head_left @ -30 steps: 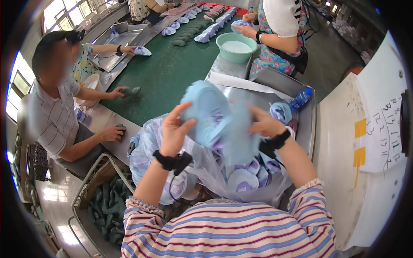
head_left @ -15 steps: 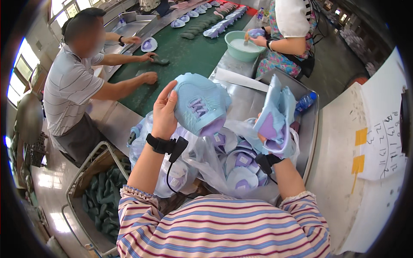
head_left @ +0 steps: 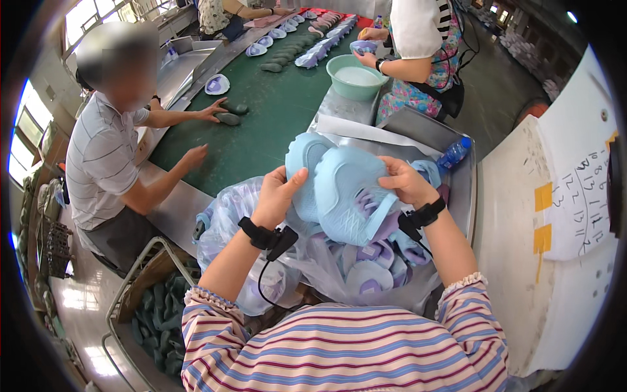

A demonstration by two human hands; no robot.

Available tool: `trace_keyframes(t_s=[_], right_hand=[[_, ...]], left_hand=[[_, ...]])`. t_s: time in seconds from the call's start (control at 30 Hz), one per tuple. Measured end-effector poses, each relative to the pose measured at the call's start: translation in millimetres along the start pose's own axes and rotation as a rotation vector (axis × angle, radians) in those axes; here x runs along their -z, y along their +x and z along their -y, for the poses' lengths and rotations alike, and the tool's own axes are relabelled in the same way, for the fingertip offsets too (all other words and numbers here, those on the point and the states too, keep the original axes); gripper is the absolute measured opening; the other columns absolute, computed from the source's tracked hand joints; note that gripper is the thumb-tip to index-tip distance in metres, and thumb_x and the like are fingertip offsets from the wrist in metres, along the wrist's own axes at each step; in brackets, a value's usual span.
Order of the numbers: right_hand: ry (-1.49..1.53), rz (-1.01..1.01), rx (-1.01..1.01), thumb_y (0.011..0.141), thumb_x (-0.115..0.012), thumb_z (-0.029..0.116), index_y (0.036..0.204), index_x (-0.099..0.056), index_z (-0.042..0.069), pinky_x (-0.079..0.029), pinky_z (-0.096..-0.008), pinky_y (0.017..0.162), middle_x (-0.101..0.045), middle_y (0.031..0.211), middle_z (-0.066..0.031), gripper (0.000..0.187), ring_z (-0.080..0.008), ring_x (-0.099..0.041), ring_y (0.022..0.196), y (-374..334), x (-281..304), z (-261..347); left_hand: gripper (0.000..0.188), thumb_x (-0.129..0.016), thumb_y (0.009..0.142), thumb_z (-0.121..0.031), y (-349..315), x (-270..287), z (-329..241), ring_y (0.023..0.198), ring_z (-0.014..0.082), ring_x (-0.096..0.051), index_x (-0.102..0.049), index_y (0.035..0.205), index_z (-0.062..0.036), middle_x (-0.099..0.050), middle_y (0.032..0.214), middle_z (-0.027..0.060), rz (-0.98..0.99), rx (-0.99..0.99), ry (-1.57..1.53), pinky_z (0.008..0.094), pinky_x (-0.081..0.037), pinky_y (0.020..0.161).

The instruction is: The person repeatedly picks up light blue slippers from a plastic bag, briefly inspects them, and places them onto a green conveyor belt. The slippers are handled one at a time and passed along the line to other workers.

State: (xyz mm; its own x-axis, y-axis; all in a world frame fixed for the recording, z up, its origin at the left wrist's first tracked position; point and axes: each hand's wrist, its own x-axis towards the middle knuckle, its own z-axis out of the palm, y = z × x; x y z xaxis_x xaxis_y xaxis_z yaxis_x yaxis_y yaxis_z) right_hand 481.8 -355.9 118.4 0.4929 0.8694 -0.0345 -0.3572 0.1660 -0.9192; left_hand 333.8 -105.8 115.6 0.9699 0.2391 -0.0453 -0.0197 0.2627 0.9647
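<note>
In front of me, above an open plastic bag, I hold two light blue shoe uppers. My left hand (head_left: 276, 197) is closed on the edge of one shoe upper (head_left: 302, 155), its thumb pressed on the near side. A second shoe upper (head_left: 346, 186), with purple laces toward me, overlaps the first; the fingers and thumb of my right hand (head_left: 411, 183) grip its right edge. Below them, the clear plastic bag (head_left: 304, 264) holds several more blue and purple uppers (head_left: 369, 274), partly hidden by those in my hands.
A green conveyor belt (head_left: 261, 98) carries dark shoe lasts (head_left: 228, 118) and uppers; a co-worker at left reaches over it. Another co-worker sits beside a green basin (head_left: 356, 77). A blue-capped bottle (head_left: 454, 154) lies at right. A cart of lasts (head_left: 159, 320) stands lower left.
My right hand has moved left and up, bringing its upper from the right side to the other one. The two uppers now overlap. The left co-worker's hands have shifted over the belt.
</note>
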Motion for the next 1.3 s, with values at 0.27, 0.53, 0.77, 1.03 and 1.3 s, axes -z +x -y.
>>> trace_keyframes(t_s=[0.27, 0.53, 0.77, 1.03, 1.3], right_hand=[[0.304, -0.39, 0.138, 0.094, -0.046, 0.02, 0.126, -0.044, 0.004, -0.05, -0.0375, 0.086, -0.058, 0.111, -0.0116, 0.036, -0.0231, -0.061, 0.095, -13.3, 46.9, -8.0], [-0.297, -0.034, 0.058, 0.091, -0.054, 0.019, 0.112, -0.054, -0.002, -0.049, -0.0236, 0.069, -0.062, 0.094, -0.0049, 0.03, -0.0105, -0.06, 0.08, 72.6, 4.1, -0.2], [-0.274, -0.296, -0.018, 0.089, -0.058, 0.019, 0.105, -0.059, -0.001, -0.048, -0.0252, 0.072, -0.062, 0.094, -0.0062, 0.026, -0.0106, -0.059, 0.082, 138.1, -28.7, -16.5], [-0.373, -0.158, -0.16, 0.089, -0.054, 0.014, 0.097, -0.056, 0.004, -0.046, -0.0242, 0.067, -0.06, 0.085, -0.0035, 0.013, -0.0105, -0.057, 0.078, 53.1, -40.5, -47.7], [-0.26, -0.198, -0.481, 0.087, -0.057, 0.009, 0.108, -0.054, 0.0, -0.048, -0.0277, 0.078, -0.062, 0.098, -0.0071, 0.023, -0.0163, -0.061, 0.092, -52.0, -60.4, -67.5]], left_hand=[[0.035, -0.063, 0.087, -0.027, 8.0, 49.7, -32.1, 0.08, 0.0101, -0.059, -0.058, 0.103, 0.0039, -0.064, 0.093, 0.0059, -0.041, -0.071, -0.058, 0.0244, -0.047, 0.075], [0.047, -0.067, 0.084, -0.034, 30.1, 41.8, -32.2, 0.082, 0.011, -0.059, -0.056, 0.106, 0.0062, -0.063, 0.095, 0.0076, 0.116, 0.031, 0.074, 0.0252, -0.048, 0.074], [0.051, -0.07, 0.08, -0.033, 52.8, 62.0, -37.5, 0.086, 0.0157, -0.06, -0.056, 0.108, 0.0071, -0.062, 0.1, 0.0101, 0.031, 0.053, 0.035, 0.0282, -0.048, 0.077], [0.041, -0.07, 0.079, -0.025, 82.4, 240.2, -28.3, 0.087, 0.0171, -0.061, -0.059, 0.108, 0.0021, -0.063, 0.099, 0.0065, -0.626, -0.136, -0.217, 0.0298, -0.048, 0.077], [0.032, -0.076, 0.066, -0.024, 117.4, 392.3, 65.5, 0.073, 0.0184, -0.063, -0.068, 0.082, 0.0021, -0.067, 0.08, 0.0098, -0.954, 0.017, 0.473, 0.0334, -0.05, 0.068]])
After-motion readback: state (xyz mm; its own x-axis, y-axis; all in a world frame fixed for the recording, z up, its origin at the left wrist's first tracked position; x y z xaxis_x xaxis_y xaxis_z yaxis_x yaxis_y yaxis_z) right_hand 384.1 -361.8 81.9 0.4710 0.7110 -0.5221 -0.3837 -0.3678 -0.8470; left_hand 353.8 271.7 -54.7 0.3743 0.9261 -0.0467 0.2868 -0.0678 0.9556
